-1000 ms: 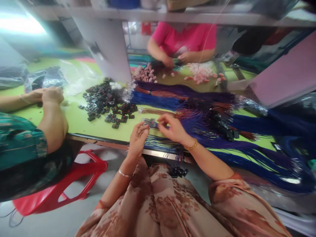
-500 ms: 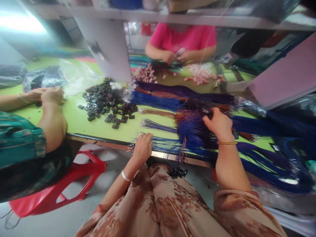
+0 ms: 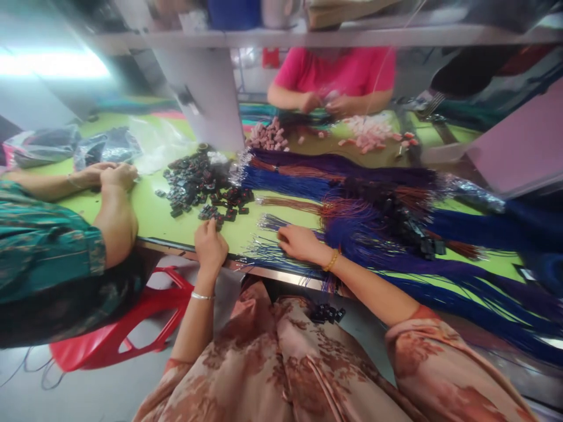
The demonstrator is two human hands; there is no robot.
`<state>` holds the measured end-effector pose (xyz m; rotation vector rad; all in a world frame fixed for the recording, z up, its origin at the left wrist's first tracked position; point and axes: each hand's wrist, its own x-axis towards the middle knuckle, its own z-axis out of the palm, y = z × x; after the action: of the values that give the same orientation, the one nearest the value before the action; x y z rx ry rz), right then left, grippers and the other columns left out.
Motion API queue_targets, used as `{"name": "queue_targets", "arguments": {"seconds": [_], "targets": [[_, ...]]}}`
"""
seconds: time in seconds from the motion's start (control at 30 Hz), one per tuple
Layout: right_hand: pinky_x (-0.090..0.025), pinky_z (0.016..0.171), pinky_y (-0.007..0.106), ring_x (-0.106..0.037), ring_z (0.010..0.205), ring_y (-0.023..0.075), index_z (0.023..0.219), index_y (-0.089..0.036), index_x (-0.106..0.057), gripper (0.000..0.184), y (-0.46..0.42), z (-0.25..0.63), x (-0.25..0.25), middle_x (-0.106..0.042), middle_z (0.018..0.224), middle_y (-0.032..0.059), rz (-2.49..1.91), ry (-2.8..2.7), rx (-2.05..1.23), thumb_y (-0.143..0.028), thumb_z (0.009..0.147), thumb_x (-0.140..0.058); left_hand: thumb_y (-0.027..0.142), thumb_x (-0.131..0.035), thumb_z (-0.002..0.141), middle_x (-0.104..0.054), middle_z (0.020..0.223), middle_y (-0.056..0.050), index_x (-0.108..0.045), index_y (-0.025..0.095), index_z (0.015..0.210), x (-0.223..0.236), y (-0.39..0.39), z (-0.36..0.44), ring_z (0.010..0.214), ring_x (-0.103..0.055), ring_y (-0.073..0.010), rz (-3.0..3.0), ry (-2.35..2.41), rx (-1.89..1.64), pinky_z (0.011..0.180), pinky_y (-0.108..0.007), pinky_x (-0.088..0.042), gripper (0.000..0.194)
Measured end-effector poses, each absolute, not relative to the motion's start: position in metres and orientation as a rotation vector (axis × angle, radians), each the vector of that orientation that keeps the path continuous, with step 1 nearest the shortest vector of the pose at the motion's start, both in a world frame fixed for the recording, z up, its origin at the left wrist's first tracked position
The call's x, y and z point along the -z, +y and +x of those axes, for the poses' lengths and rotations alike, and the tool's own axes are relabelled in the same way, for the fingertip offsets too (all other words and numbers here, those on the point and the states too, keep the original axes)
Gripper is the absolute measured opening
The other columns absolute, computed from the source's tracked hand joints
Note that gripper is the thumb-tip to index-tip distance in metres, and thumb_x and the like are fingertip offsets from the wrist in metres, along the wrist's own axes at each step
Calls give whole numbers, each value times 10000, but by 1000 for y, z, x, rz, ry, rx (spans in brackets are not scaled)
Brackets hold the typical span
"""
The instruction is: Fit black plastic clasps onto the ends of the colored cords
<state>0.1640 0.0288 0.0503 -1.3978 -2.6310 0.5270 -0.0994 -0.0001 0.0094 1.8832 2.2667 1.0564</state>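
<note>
My left hand [image 3: 211,245] is at the near edge of a pile of small black plastic connector housings [image 3: 193,179], its fingers pressed together. What lies between its fingertips is hidden. Over the blue wires with silvery terminal ends [image 3: 266,243], near the table's front edge, is my right hand [image 3: 301,243]. Its fingers are curled in; whether a wire is between them cannot be made out. Further right, a clump of black connectors [image 3: 407,220] lies on the wire bundles. Several more black connectors [image 3: 328,313] hang below the table edge, in front of my lap.
Purple, blue and brown wire bundles [image 3: 290,167] stretch across the green table [image 3: 145,202]. A co-worker's hands [image 3: 116,174] work at the left, beside plastic bags [image 3: 108,146]. Across the table, a person in pink [image 3: 334,76] handles small parts behind pink pieces [image 3: 367,132]. A red stool [image 3: 162,316] stands below.
My right hand has let go of the black connector clump and moved left to the wire ends. My left hand has moved left from the wire ends to the black connector pile. The view has shifted slightly.
</note>
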Motion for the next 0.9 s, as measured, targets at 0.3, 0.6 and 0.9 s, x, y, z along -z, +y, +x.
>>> {"name": "queue_targets", "arguments": {"seconds": [0.3, 0.6, 0.9], "targets": [[-328, 627, 258, -562, 683, 157, 870, -164, -584, 122, 25, 166, -36, -658, 808, 61, -1255, -2614, -559, -169, 873, -462, 201, -510, 798, -613, 940, -119, -614, 170, 961, -5, 0, -113, 954, -546, -282, 1877, 2216, -973, 884, -436, -414, 195], [-341, 580, 207, -468, 570, 92, 808, -163, -568, 73, 29, 141, -43, -576, 658, -27, -1053, -2200, -1032, -185, 807, -498, 299, -664, 709, -634, 979, -58, -675, 179, 977, -19, -13, -102, 894, -567, -181, 1325, 1658, -1441, 843, -310, -447, 294], [-333, 630, 259, -495, 664, 145, 788, -150, -583, 99, 27, 132, -46, -609, 755, 56, -1243, -2400, -634, -151, 812, -487, 204, -778, 635, -660, 884, -16, -682, 218, 967, -45, -27, -65, 808, -592, -107, 795, 1110, -1406, 780, -235, -470, 346]]}}
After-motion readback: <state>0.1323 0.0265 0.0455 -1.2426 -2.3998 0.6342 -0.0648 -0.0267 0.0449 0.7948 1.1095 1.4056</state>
